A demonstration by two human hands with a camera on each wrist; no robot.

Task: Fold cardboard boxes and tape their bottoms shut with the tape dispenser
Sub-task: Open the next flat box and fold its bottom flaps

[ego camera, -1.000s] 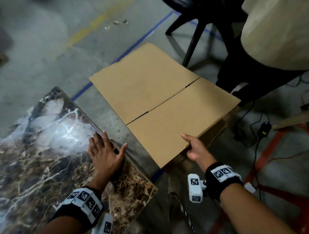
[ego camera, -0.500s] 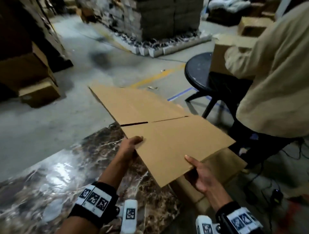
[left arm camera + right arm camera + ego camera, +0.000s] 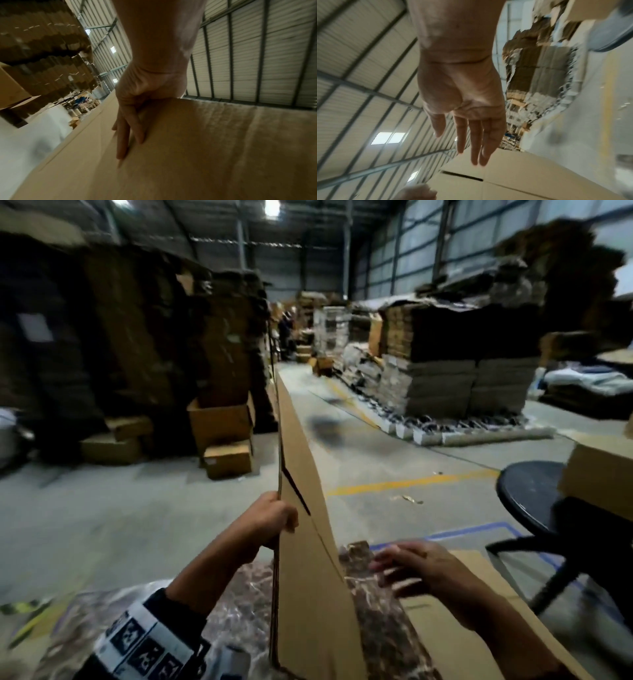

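Cardboard, a flattened box, stands on edge over the marble-patterned table, seen nearly edge-on from the head camera, and blocks part of the tabletop behind it. The left hand grasps its near vertical edge, thumb on one face and fingers lying along the other. The right hand hovers released to the right of the sheet, fingers straight and spread, touching nothing I can make out. More flat cardboard lies under that arm. A black stool stands to the right with a brown box beside it; stacked cartons and loose boxes line the concrete floor beyond
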